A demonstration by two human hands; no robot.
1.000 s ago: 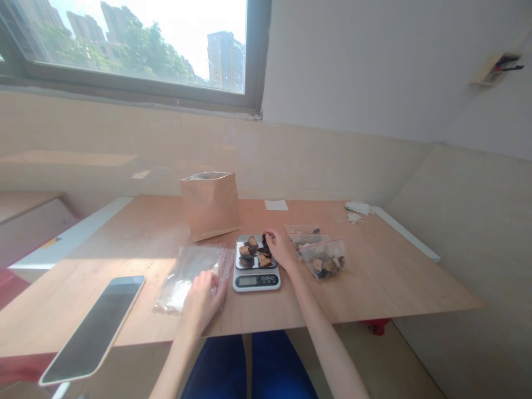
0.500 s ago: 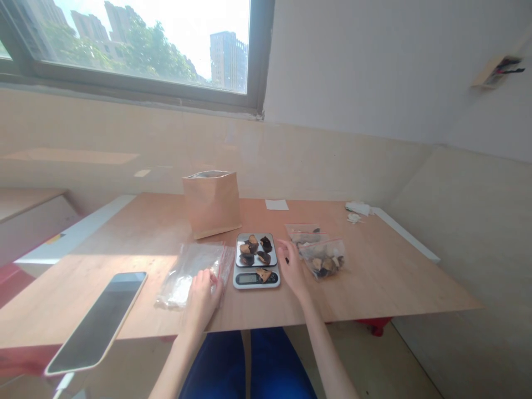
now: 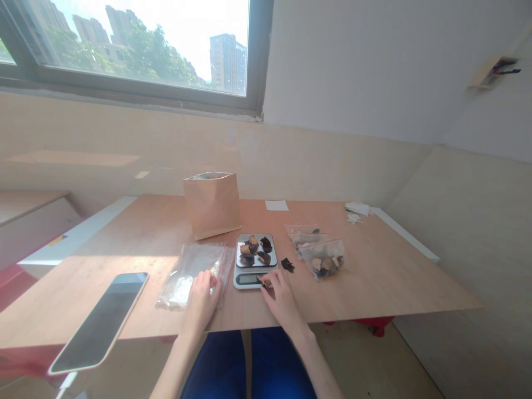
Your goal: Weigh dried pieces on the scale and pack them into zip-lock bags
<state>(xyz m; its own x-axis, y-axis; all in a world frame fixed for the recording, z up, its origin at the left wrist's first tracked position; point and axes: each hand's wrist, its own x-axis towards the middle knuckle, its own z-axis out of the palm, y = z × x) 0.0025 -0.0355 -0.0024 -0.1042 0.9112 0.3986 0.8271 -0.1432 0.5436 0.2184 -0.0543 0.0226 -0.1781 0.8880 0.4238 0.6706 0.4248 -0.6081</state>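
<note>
A white kitchen scale [image 3: 239, 281] stands in front of me, with several curled, dark brown and tan dried pieces [image 3: 247, 259], which look like dried mushroom, on its plate. My right hand [image 3: 283, 293] is closed at the scale's front right corner, thumb and fingers around a tan dried piece [image 3: 265, 281] over the display. Just right of the scale lies a dark dried piece [image 3: 287, 265]. My left hand [image 3: 203, 296] rests on clear zip bags [image 3: 177, 282], fingers curled together; whatever may be between them is hidden.
Behind the bags stands an open brown paper pouch [image 3: 211, 205]. Filled zip bags [image 3: 326, 259] lie to the right. A phone [image 3: 102, 321] with a cable overhangs the front left table edge. White paper [image 3: 276, 205] and crumpled tissue [image 3: 355, 210] lie at the back.
My right hand has moved left and toward me, from beside the scale to the piece on the display. The dark piece it was at now lies uncovered on the table. My left hand stays put.
</note>
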